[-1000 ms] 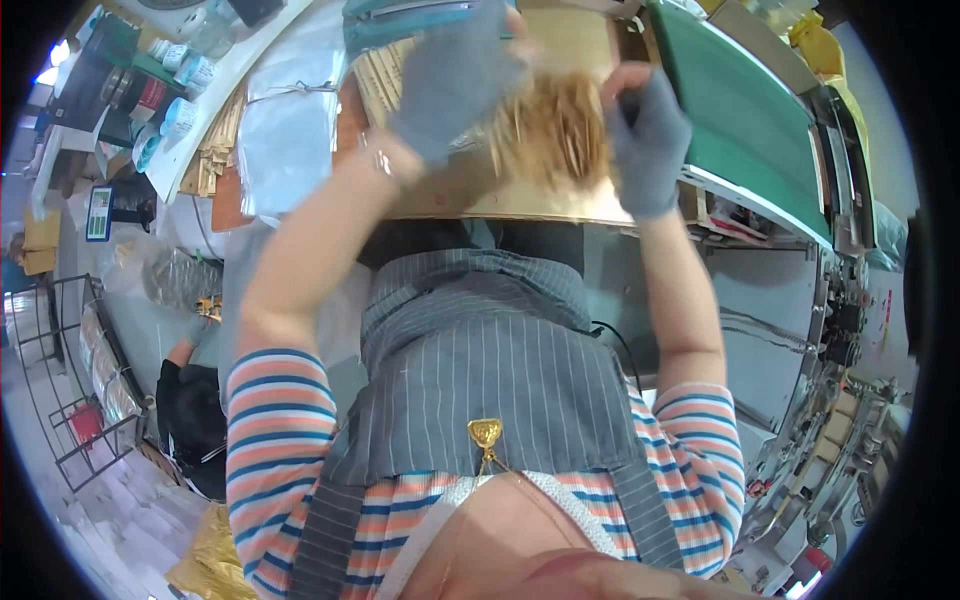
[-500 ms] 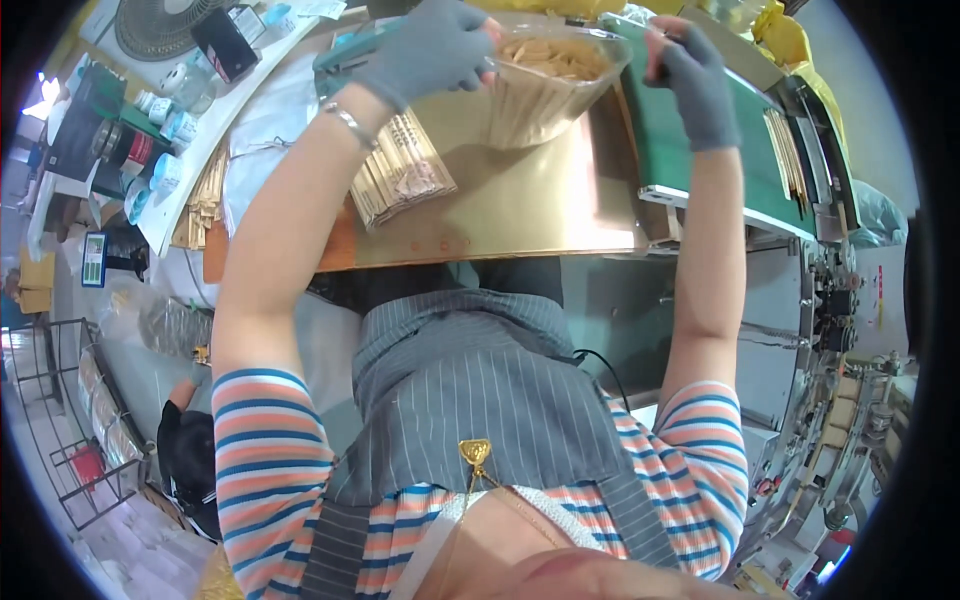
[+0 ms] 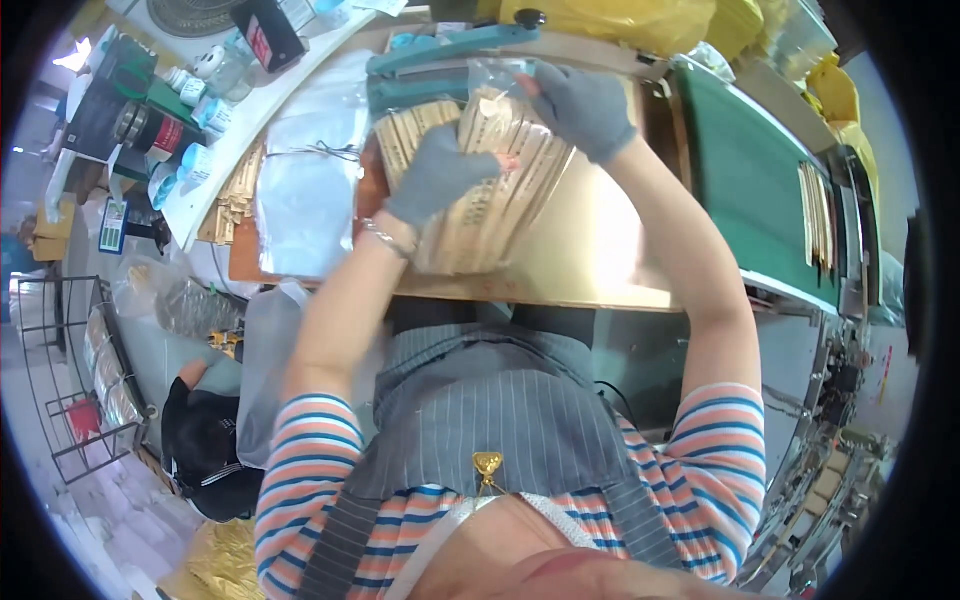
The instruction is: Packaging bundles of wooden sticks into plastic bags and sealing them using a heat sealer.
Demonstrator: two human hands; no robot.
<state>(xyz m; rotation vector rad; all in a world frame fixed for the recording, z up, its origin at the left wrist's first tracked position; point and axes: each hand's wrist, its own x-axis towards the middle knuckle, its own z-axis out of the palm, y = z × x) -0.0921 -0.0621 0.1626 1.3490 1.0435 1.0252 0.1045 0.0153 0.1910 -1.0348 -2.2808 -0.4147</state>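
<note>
- Both gloved: left hand clamped around the middle of the clear bag of wooden sticks, right hand pinching the bag's open top edge; hands apart, one low, one high.
- Raised just above the tan worktable, in front of the teal sealing machine.
- Beside it on the table: a second bundle of sticks, partly hidden behind the left hand.
- Further left: a stack of empty clear bags.
- Off to the right: green conveyor belt, a few loose sticks lying on it.
- Long axis of the bag running from lower left to upper right, mouth pointing up and away, toward the sealer.
- Probably best done by keeping the sticks parallel, squeezing evenly at mid-length, and pulling the mouth taut and flat, no stick ends poking into the top film.
</note>
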